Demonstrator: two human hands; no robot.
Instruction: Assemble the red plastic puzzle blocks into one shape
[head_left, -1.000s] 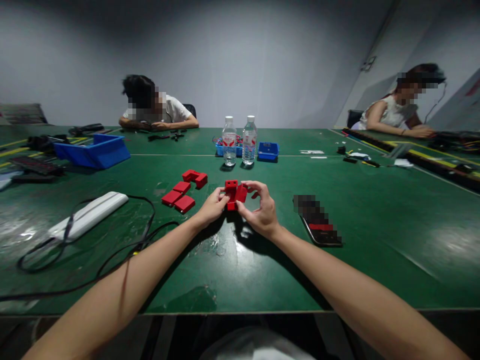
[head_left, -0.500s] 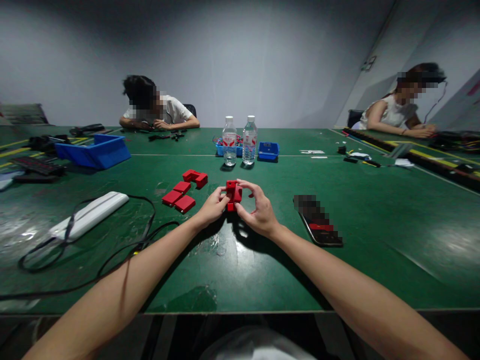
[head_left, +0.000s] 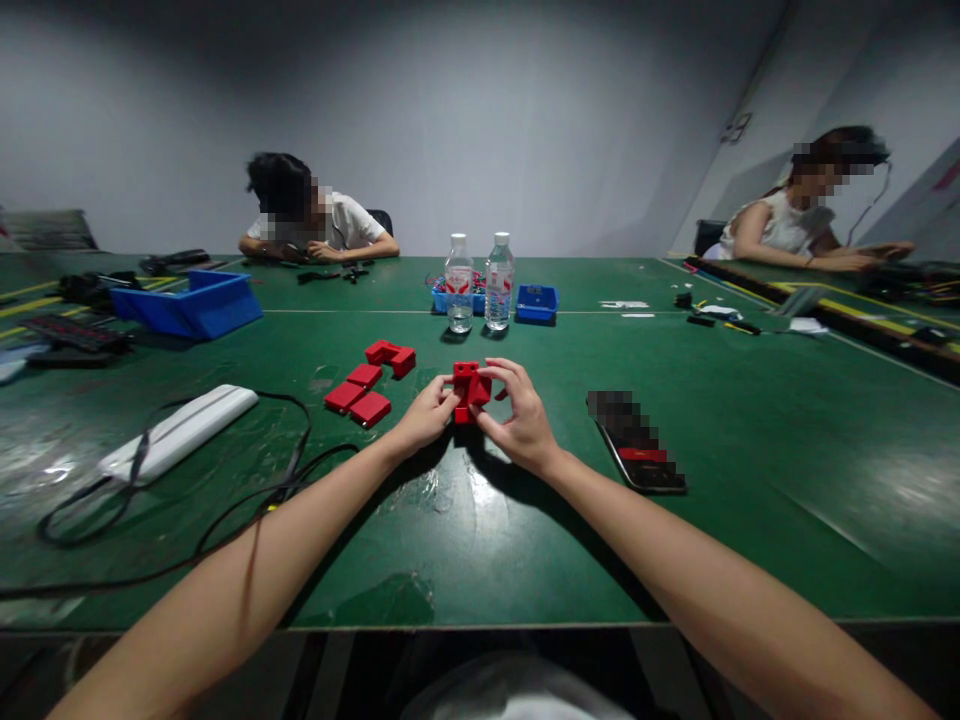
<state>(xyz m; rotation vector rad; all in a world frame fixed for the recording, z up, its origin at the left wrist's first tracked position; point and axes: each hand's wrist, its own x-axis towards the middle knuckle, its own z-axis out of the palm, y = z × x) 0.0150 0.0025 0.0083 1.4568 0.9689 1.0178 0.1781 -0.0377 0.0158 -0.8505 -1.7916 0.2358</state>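
Well, held block: small red plastic-looking block (head_left: 463, 372) w/ two dark holes at its far end, in both hands, mid-table; can't tell if it touches the green tabletop (head_left: 480, 540).
Angled piece: smaller red plastic-looking piece (head_left: 480, 391) sits askew against it, so prob. mid-fit, not yet flush.
L hand (head_left: 426, 412): fingers nearly closed, thumb & fingertips pinching the block's left side.
R hand (head_left: 520, 422): half-curled, thumb & index closed on the angled piece, a gap btwn them & the palm.
Loose red parts: three flat red square tiles (head_left: 370, 408) + one notched red block (head_left: 388, 352), out to the left, apart from hands; look unworked, prob. left to do.
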